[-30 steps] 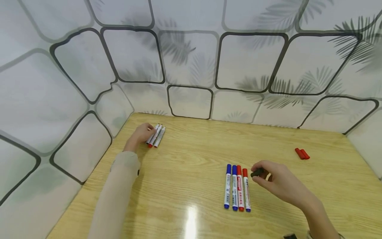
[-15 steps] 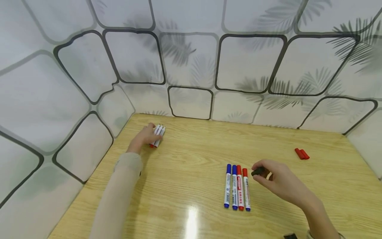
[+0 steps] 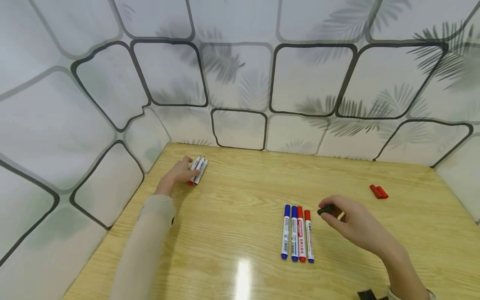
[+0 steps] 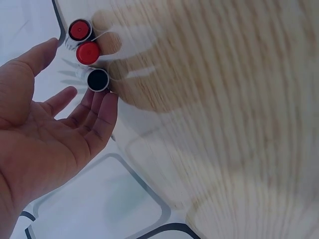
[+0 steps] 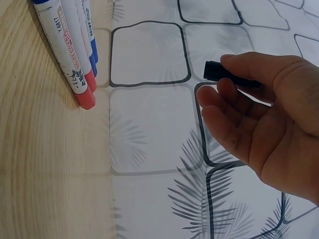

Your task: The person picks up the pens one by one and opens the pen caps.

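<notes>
Right hand (image 3: 354, 222) lower right, pinching black cap (image 3: 327, 209), four capped markers (image 3: 301, 235) just left of it, two red caps (image 3: 375, 191) at right, left hand (image 3: 178, 171) left of centre, fingers loose, touching and partly hiding three uncapped markers (image 3: 202, 170), patterned wall (image 3: 240, 79) behind.

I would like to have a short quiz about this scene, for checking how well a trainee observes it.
1. True or false: the right hand holds a black cap.
2. How many uncapped markers lie at the left hand? A) two B) three C) five
3. Complete the sentence: in the head view, the cap colours of the four capped markers, from left to right, are blue, blue, red, ____.

Key: 1. True. 2. B. 3. red.
</notes>
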Demonstrator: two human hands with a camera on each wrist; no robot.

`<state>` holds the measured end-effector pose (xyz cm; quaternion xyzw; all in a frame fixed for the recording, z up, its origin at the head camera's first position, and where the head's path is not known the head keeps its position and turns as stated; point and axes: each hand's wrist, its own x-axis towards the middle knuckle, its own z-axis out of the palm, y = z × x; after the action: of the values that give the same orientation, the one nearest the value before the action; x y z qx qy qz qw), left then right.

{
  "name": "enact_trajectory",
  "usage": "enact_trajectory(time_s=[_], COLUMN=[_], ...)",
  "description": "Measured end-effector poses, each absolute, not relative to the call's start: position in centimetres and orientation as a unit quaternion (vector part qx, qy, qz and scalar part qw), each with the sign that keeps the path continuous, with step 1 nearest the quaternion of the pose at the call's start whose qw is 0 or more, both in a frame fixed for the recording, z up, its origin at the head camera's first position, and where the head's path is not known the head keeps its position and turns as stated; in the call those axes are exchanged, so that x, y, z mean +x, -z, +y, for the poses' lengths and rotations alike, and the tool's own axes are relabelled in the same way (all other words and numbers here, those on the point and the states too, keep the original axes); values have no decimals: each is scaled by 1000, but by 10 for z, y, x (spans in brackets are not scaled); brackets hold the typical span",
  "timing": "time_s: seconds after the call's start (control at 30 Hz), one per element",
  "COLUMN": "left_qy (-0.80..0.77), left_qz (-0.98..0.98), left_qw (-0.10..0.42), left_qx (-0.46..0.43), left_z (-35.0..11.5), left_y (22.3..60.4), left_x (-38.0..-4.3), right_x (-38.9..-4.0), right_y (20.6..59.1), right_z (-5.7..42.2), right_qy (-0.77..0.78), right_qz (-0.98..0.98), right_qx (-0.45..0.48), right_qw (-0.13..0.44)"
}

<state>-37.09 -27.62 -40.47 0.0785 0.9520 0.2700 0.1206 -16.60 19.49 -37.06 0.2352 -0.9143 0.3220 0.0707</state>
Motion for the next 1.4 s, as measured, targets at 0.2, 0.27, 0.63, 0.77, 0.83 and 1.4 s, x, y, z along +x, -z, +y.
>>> enact_trajectory(time_s=[0.2,0.27,0.63,0.77,0.83,1.4], left_qy=[-277,-278,-262,-255,-249,-238], left_qz=[949,949,950,952,954,959], left_qw=[129,129,125,114,127,120], left_qx=[75,77,119,127,107,101], left_z=[-279,-280,-288,-286,-281,-279], left_y=[406,405,413,412,407,407], left_x=[-367,-364,-371,-370,-367,-367], right_x=[-165,-165,-165,-165,-166,-167], right_y=[368,368,369,370,369,369], right_z=[197,197,199,200,201,204], right_qy=[-327,-329,-333,-335,-336,-334], right_qz=[-909,-908,-907,-907,-907,-912], right_qx=[245,247,244,244,242,229], right_qw=[79,81,80,78,78,64])
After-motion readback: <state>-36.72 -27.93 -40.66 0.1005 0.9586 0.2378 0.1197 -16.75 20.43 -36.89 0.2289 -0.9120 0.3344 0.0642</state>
